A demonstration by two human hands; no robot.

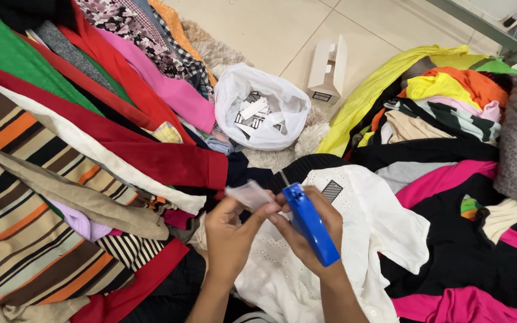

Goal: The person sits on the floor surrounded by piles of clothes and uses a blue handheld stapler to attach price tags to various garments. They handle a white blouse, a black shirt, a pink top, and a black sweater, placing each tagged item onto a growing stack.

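Two hands at lower centre, working close together over a white garment [360, 239]. Right hand [312, 230] wrapped around a blue tagging gun [309, 224], fingers closed on its body. Left hand [228, 236] pinched narrow, thumb and fingertips gripping a small pale tag [248, 194]; the tag blurred, detail not readable.

Count: one gun, one tag in hand, one striped label [332, 190] lying on the white garment just beside the gun's upper end. One white plastic bag [261, 104] on the floor beyond, open, holding several black-and-white labels, too jumbled to count. One small white cardboard box [327, 69] just right of the bag, on the tiled floor [270, 30].

Gun's long axis runs diagonally, upper left to lower right. Needle end points up and left, toward the tag; a thin needle shows at that tip. Handle end points down toward the person's wrist.

Clothing heaped both sides: striped, red and green pieces on the left [61, 149], yellow, orange, pink and black pieces on the right [450, 119].
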